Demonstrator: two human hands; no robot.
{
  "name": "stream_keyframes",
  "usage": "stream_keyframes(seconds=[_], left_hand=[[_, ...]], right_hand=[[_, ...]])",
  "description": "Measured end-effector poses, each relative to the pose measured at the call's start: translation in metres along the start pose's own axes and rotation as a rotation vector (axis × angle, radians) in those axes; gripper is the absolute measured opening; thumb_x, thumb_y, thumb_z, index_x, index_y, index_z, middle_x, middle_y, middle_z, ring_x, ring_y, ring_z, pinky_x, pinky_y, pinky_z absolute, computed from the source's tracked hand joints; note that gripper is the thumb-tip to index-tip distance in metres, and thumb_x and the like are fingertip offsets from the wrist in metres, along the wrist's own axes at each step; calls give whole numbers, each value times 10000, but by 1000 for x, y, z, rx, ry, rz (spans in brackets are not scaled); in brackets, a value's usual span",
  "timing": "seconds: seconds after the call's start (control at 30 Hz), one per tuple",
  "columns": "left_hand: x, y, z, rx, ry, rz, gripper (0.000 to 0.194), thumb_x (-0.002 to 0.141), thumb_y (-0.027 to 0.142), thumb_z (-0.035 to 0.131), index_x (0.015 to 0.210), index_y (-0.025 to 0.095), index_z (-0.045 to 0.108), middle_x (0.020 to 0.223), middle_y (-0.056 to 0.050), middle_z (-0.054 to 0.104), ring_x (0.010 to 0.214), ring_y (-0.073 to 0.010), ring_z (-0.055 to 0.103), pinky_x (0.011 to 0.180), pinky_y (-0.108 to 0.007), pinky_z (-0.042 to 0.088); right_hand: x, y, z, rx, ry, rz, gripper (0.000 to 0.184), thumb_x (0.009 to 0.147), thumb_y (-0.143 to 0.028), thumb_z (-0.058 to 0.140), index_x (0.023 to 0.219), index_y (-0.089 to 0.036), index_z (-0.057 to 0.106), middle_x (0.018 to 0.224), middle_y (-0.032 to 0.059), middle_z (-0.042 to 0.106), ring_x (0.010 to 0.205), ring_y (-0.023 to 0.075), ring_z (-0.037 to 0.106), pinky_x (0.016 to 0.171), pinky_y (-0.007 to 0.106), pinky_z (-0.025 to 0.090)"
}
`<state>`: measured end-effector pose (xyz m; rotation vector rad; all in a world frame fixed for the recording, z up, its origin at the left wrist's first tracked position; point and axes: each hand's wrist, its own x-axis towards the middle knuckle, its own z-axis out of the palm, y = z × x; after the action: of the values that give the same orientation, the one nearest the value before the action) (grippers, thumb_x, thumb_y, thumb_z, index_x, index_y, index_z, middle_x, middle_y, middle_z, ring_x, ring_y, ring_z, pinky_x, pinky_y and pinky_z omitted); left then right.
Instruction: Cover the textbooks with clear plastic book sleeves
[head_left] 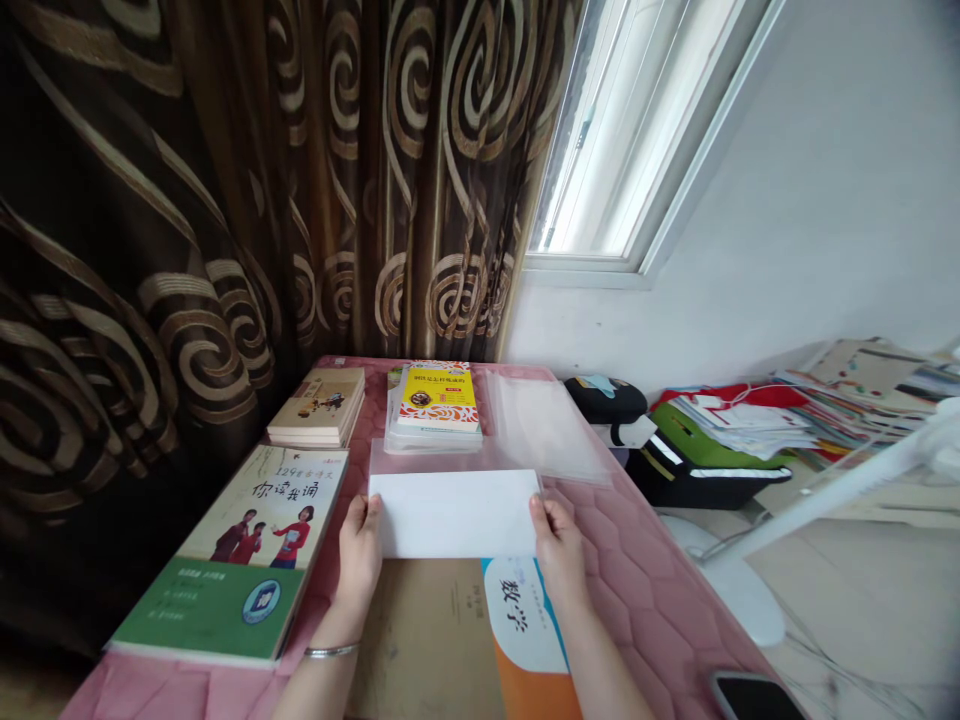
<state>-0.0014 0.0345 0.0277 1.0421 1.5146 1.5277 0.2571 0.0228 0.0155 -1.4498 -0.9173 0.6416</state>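
Note:
A blank white paper panel (456,515) stretches between my two hands; whether it is a loose sheet or part of a book I cannot tell. My left hand (360,545) pinches its left edge, thumb on top. My right hand (556,545) grips the right edge the same way. Just beyond the panel, a clear plastic sheet (442,457) shows on the pink cloth. Under and in front of the panel lies a maths book (427,640) with a brown, white and orange cover, partly hidden by my forearms.
To the left lies a large green-and-white book (225,560), with a stack of brown books (319,405) behind it. A yellow book (441,395) tops another pile. More clear plastic covers (544,425) lie right of it. A phone (754,697) sits at the front right edge, near a white stand (735,580).

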Motion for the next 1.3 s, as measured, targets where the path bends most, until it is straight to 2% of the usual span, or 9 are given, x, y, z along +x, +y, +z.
stream_keyframes(seconds=[0.13, 0.33, 0.47, 0.63, 0.77, 0.87, 0.97, 1.17, 1.3], left_hand=[[0, 0, 0, 33, -3, 2, 479, 746, 663, 576, 637, 219, 434, 602, 57, 392, 594, -122, 364, 575, -259, 302], [-1, 2, 0, 1, 0, -31, 411, 726, 604, 611, 798, 200, 576, 778, -5, 586, 757, -174, 516, 689, -276, 378], [-1, 0, 0, 28, -21, -4, 393, 760, 589, 581, 687, 218, 473, 629, 48, 443, 618, -129, 406, 593, -257, 322], [0, -2, 1, 59, 2, 3, 434, 763, 605, 577, 649, 222, 409, 609, 65, 371, 597, -116, 360, 577, -251, 291], [0, -2, 1, 35, 11, 5, 451, 745, 619, 596, 641, 223, 407, 604, 69, 370, 589, -115, 359, 574, -253, 288], [0, -2, 1, 32, 22, -2, 411, 745, 609, 597, 697, 213, 499, 656, 42, 481, 649, -138, 440, 622, -263, 337], [0, -1, 0, 39, 4, 2, 387, 765, 587, 577, 772, 201, 557, 742, 8, 567, 727, -164, 499, 687, -279, 374], [-1, -2, 1, 63, -13, 20, 447, 767, 646, 551, 673, 222, 447, 613, 55, 418, 613, -134, 391, 595, -268, 309], [-1, -1, 1, 58, -15, 11, 485, 742, 690, 554, 665, 223, 446, 630, 52, 428, 620, -133, 387, 610, -270, 316]], right_hand=[[0, 1, 0, 7, 2, 5, 532, 711, -741, 571, 650, -214, 537, 576, -15, 523, 555, 157, 446, 496, 261, 357], [1, 0, 1, -26, 15, -18, 548, 705, -757, 559, 626, -215, 527, 562, -10, 523, 550, 157, 448, 490, 260, 346], [1, 0, 1, 9, -2, -27, 517, 729, -718, 574, 644, -210, 532, 581, -16, 511, 578, 154, 450, 510, 254, 364], [0, 1, 1, 60, -12, -18, 467, 751, -663, 601, 728, -196, 590, 660, 2, 578, 641, 171, 504, 553, 258, 397], [1, 3, 1, 30, -10, -34, 492, 753, -680, 586, 645, -202, 540, 602, -14, 520, 572, 144, 435, 508, 253, 345], [1, 3, 1, 14, -9, -46, 514, 751, -707, 565, 620, -214, 500, 571, -30, 468, 554, 138, 401, 498, 253, 326], [0, 2, 1, 13, 3, -47, 508, 745, -705, 570, 639, -211, 522, 582, -28, 483, 569, 143, 416, 509, 254, 342], [0, -1, 1, 90, 6, -30, 475, 728, -659, 620, 764, -185, 618, 684, 5, 576, 649, 168, 480, 564, 259, 395], [1, 0, 1, 78, -1, -22, 484, 721, -679, 613, 699, -197, 580, 654, -8, 548, 629, 161, 459, 547, 256, 383]])
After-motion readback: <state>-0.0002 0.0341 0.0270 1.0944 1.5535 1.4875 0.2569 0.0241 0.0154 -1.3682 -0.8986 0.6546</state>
